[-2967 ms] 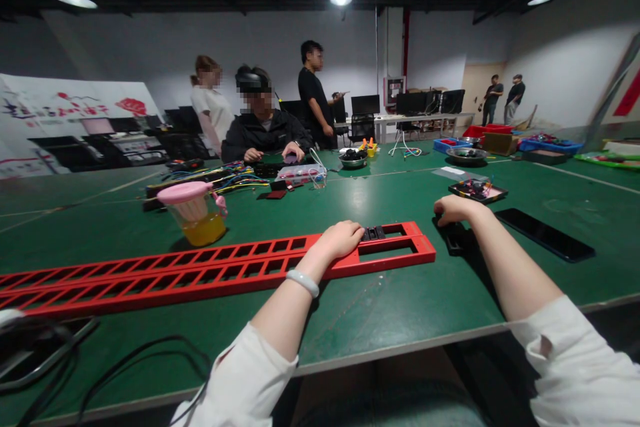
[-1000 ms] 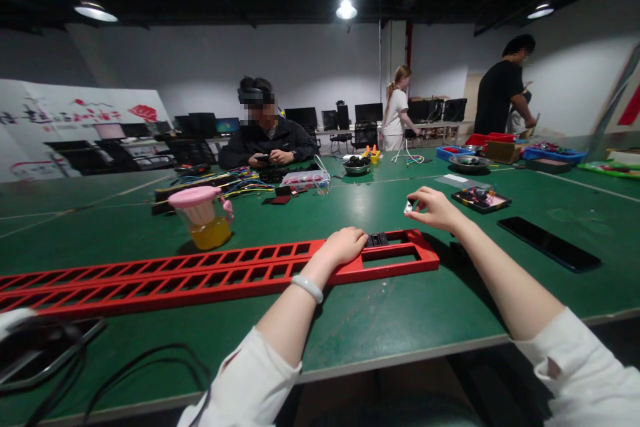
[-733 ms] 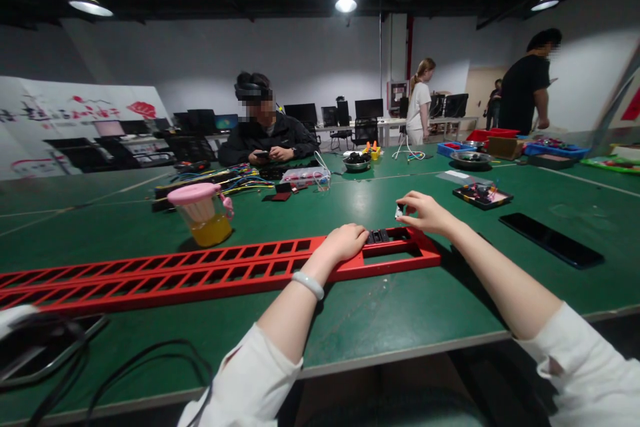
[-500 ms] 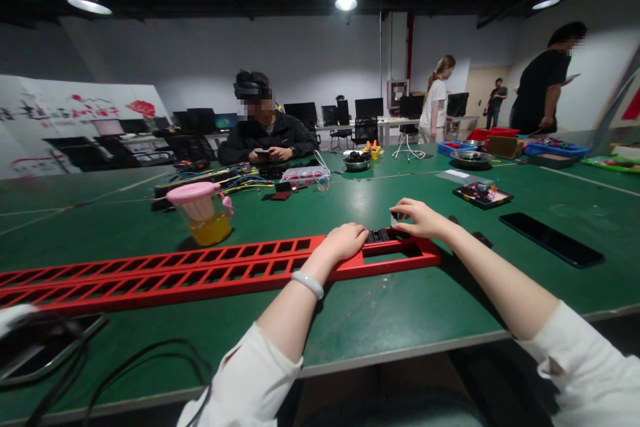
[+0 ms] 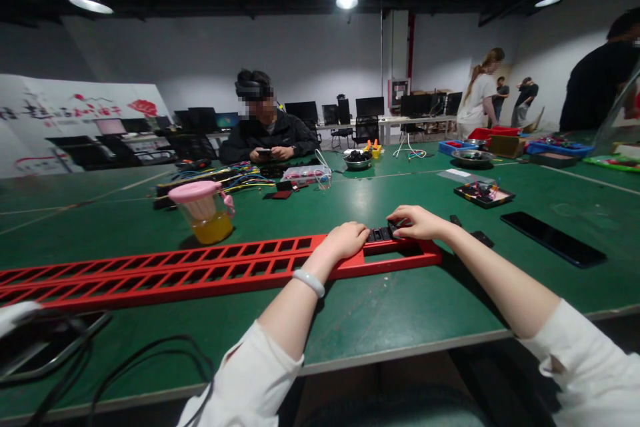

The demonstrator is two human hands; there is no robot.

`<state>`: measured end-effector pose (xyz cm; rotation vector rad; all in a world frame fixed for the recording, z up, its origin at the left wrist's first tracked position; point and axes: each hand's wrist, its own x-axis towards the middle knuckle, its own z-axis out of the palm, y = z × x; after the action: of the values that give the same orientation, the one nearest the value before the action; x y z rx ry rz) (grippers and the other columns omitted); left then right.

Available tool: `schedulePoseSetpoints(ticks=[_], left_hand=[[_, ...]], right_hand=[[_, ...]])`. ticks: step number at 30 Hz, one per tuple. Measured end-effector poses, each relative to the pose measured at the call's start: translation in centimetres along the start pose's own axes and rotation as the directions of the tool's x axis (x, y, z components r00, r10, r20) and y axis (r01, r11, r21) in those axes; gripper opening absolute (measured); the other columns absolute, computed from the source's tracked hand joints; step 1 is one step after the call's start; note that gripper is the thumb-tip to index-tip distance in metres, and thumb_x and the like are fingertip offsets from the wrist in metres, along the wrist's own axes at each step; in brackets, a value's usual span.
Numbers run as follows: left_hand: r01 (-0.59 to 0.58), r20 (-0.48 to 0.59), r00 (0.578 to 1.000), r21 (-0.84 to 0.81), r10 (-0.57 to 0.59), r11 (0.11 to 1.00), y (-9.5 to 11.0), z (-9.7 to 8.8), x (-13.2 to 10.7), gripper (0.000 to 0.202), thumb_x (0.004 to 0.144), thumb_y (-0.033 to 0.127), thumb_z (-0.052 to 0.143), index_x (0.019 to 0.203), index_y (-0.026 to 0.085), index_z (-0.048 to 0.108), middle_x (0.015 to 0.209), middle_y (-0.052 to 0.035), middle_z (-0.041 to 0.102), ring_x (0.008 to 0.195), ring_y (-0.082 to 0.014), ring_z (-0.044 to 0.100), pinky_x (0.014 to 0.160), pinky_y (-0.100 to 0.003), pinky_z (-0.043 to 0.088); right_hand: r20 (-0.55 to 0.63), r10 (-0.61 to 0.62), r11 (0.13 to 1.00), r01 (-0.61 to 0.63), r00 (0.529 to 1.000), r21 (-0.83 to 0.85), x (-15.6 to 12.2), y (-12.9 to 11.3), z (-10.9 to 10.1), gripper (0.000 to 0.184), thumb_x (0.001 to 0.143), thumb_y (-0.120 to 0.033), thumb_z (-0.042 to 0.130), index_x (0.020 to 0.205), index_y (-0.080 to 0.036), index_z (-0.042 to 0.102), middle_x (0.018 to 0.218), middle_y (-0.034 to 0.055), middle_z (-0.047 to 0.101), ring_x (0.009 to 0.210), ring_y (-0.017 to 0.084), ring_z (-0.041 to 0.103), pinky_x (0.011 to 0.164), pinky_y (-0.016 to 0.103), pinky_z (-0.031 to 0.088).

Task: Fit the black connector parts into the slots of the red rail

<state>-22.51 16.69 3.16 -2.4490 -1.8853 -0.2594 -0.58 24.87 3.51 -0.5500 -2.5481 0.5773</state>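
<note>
A long red slotted rail (image 5: 210,270) lies across the green table (image 5: 380,313). My left hand (image 5: 345,240) rests curled on the rail beside a short row of small black parts (image 5: 379,234) seated in its top slot. My right hand (image 5: 417,222) presses down at the right end of that row, fingers pinched on a small black part that is mostly hidden under them. Two loose black parts (image 5: 475,232) lie on the table just right of my right wrist.
A pink-lidded cup of yellow liquid (image 5: 201,212) stands behind the rail. A black phone (image 5: 553,239) and a black tray of small parts (image 5: 483,193) lie to the right. A seated person (image 5: 265,127) works across the table. Black cables (image 5: 100,360) trail at the near left edge.
My right hand picked a small part from the table at the right, carried it left and lowered it onto the row of black parts in the rail. People in the background walked right.
</note>
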Motion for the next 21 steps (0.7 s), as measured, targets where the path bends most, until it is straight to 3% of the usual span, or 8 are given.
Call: schedulePoseSetpoints(ticks=[21], left_hand=[[0.005, 0.002, 1.0, -0.001, -0.005, 1.0, 0.09, 0.01, -0.04, 0.048, 0.087, 0.045, 0.021, 0.093, 0.02, 0.062, 0.097, -0.0066, 0.063, 0.088, -0.0183, 0.057, 0.079, -0.027, 0.04]], right_hand=[[0.05, -0.003, 1.0, 0.005, 0.999, -0.024, -0.08, -0.01, -0.13, 0.041, 0.067, -0.028, 0.062, 0.106, -0.016, 0.059, 0.098, 0.0078, 0.062, 0.082, 0.018, 0.058, 0.071, 0.027, 0.045]])
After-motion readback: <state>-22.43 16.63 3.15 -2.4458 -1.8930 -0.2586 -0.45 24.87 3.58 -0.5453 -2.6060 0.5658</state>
